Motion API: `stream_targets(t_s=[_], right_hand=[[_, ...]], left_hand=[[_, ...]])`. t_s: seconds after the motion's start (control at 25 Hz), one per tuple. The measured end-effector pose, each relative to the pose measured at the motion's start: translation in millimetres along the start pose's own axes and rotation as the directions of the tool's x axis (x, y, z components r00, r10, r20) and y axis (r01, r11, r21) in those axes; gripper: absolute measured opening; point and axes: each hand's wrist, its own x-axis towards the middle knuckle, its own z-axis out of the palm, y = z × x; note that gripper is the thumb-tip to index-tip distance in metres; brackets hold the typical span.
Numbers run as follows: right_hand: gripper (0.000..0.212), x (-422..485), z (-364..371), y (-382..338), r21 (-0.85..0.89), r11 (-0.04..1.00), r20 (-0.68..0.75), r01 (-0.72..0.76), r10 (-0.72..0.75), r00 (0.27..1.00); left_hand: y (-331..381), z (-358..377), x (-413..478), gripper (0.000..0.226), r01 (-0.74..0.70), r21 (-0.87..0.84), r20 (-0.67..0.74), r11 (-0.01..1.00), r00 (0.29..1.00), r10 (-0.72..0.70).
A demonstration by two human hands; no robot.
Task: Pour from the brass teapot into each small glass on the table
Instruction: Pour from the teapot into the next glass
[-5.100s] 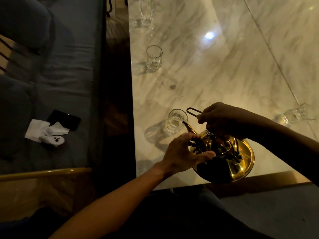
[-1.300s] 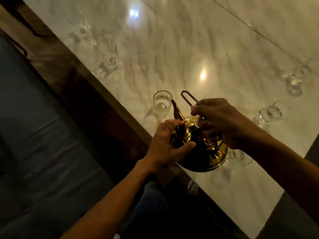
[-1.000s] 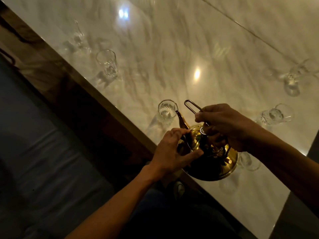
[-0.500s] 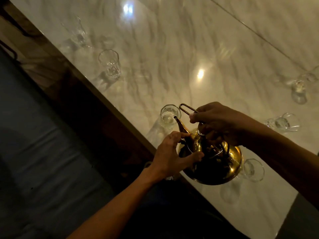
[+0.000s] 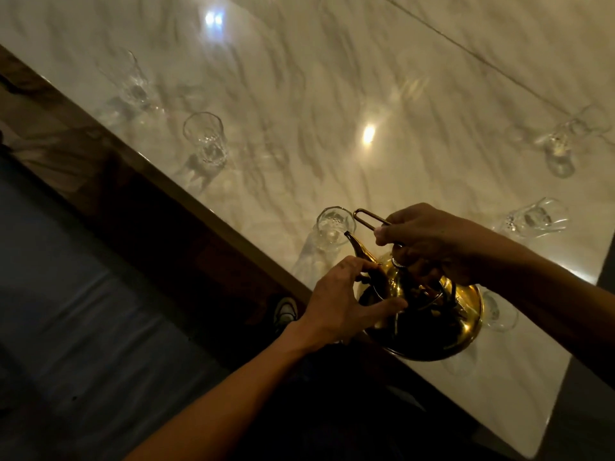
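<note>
Right hand [image 5: 429,239] grips brass teapot [image 5: 466,316] handle; left hand [image 5: 336,306] cups body.

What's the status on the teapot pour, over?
Right hand grips the brass teapot by its handle; left hand holds its body. Spout tip at rim of nearest glass. Close beside the pot: another glass.

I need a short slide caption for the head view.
Right hand holds the brass teapot by its handle, left hand steadies it, spout at a small glass.
</note>
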Motion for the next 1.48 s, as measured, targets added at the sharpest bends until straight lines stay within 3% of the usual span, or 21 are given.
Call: stream_targets(t_s=[1.48], right_hand=[[0.016,-1,6,-2,-0.005,0.998,-0.052,-0.065,0.064,0.997]], left_hand=[[-1,-12,6,0.062,-0.011,0.017,0.089,1.0,0.996,0.01]])
